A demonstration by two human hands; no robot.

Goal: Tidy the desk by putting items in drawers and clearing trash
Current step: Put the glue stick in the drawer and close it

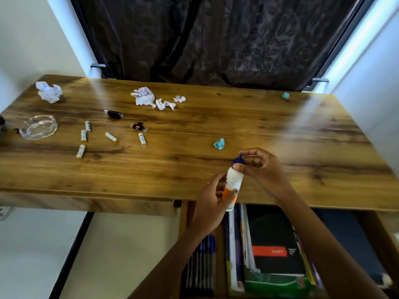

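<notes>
Wood-grain worktop (194, 134) runs across the view, and from its left end come a crumpled white paper ball (49, 91), a clear glass ashtray (38, 127), five loose batteries (84, 135), two small black gadgets (113, 114) that are too small to identify, more white paper scraps (151, 98), then a blue paper wad (219, 144) near the middle and a second blue wad (285, 95) far back on the right.

At the front edge the left hand (210, 203) wraps its fingers around the body of a white-and-orange glue bottle (232, 188), held upright above the open drawer (218, 251). The right hand (262, 164) pinches the bottle's blue cap (237, 161) between thumb and fingertips; whether it is twisting it tighter or looser I cannot tell. The drawer below holds blue pens (205, 251) in a narrow left compartment and a stack of books (274, 251) to the right.

The risk, as I judge it, lies with the cap: if the bottle goes into the drawer with it loose, glue could seep onto the books or pens. A squeeze from the left hand while the cap is off could do the same over the drawer. Farther left, the batteries can roll off the edge if brushed.

The bottle's label is blurred and unreadable. The top book has an orange band with white lettering, upside down and too soft to make out.
</notes>
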